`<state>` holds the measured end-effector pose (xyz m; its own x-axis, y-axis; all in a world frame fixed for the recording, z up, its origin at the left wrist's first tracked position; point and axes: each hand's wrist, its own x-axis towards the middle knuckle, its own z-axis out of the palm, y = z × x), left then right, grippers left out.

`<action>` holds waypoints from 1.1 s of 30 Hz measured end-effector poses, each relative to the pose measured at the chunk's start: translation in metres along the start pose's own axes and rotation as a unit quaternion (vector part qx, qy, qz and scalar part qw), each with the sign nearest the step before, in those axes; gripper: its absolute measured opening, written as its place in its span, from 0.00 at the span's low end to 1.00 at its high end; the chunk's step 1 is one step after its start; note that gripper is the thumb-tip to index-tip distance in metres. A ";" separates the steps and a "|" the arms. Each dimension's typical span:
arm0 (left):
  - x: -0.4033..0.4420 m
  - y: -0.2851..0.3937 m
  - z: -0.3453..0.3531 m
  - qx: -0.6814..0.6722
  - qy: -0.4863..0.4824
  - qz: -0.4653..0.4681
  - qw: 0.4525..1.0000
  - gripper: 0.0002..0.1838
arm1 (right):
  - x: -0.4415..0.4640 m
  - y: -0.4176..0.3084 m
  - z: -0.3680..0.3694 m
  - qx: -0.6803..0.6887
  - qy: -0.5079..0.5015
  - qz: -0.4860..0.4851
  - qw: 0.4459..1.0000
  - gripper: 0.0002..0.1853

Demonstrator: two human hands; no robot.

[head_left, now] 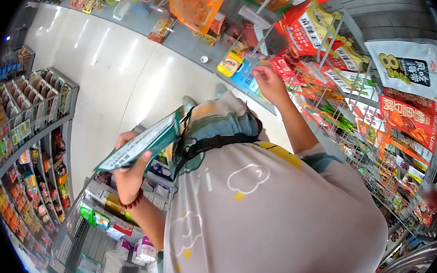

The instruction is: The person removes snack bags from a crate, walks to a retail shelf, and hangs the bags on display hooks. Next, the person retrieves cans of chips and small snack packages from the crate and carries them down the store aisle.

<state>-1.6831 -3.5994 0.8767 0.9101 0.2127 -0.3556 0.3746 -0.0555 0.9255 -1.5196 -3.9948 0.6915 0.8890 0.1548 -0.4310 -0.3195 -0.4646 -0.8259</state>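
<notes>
My left hand (134, 167), with a dark red bead bracelet on its wrist, grips a flat green-and-white snack packet (141, 143). The packet is tilted, and its printed face reads "XIANG LA BANG". Over by the shelf on the right, my right hand (272, 84) has its fingers curled together. Whatever may be between those fingertips is hidden. Close beside them are a blue printed card or packet (246, 77) and a yellow packet (230, 63); I cannot tell whether the fingers touch the blue one.
Wire racks with hanging snack bags, including a white bag (407, 70) and a red bag (409, 122), line the right side. A curved shelf (32, 121) of packets stands at left. Behind my left arm is a rack with boxes (104, 196). Pale floor tiles (119, 67) run between.
</notes>
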 end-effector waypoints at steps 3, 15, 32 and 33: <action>0.008 -0.031 -0.006 -0.043 0.029 -0.020 0.998 0.24 | -0.031 -0.079 0.029 0.264 -0.141 -0.073 0.951 0.17; 0.070 0.013 0.056 -0.263 -0.106 -0.054 0.957 0.24 | -0.037 -0.204 0.045 0.229 -0.098 -0.265 0.932 0.18; 0.052 0.026 0.119 0.397 0.070 0.283 0.871 0.18 | -0.083 -0.229 0.076 0.118 0.050 -0.249 0.960 0.28; 0.051 0.025 0.120 0.394 0.068 0.283 0.872 0.18 | -0.083 -0.224 0.073 0.135 0.041 -0.220 0.965 0.20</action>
<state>-1.6059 -3.7066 0.8666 0.9793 0.0439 0.1978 -0.0741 -0.8309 0.5514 -1.5457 -3.8397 0.8861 0.9773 0.2117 0.0045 0.0313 -0.1234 -0.9919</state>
